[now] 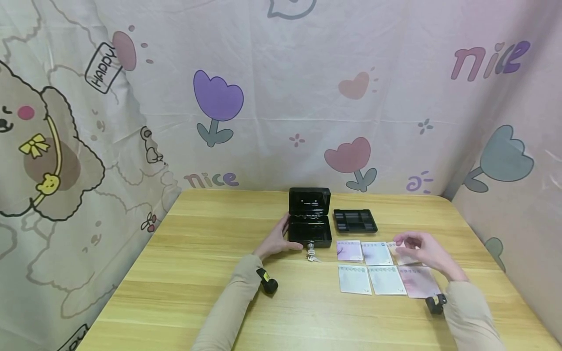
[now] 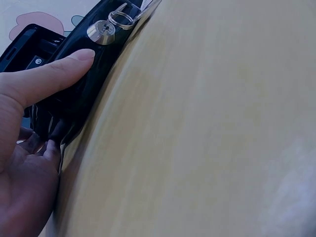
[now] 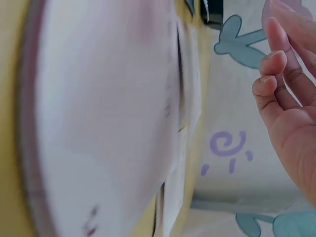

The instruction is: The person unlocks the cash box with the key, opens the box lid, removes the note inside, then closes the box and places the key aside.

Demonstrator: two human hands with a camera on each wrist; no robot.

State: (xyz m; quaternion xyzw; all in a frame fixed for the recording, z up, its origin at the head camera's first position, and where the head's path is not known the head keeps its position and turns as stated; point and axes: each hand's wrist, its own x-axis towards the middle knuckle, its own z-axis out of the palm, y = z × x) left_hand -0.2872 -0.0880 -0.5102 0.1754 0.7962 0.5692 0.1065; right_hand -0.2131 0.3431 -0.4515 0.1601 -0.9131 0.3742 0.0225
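A black metal cash box (image 1: 309, 236) stands on the table with its lid (image 1: 309, 201) raised. Keys on a ring (image 1: 312, 256) hang from the lock at its front. My left hand (image 1: 277, 240) grips the box's left front corner; in the left wrist view the thumb (image 2: 64, 74) lies along the front beside the lock (image 2: 101, 32), the other fingers at the side. Over the back right memo pad (image 1: 406, 260) hovers my right hand (image 1: 421, 251), fingers loosely bent, holding nothing. In the right wrist view a pale pad (image 3: 103, 108) fills the left side, below that hand.
Right of the box lies a black compartment tray (image 1: 355, 229). Several pads form two rows: a purple pad (image 1: 349, 251) and blue pad (image 1: 377, 254) behind, pale pads (image 1: 354, 280) and a pink pad (image 1: 419, 282) in front. Printed cloth (image 1: 263, 97) hangs behind the wooden table (image 1: 189, 273).
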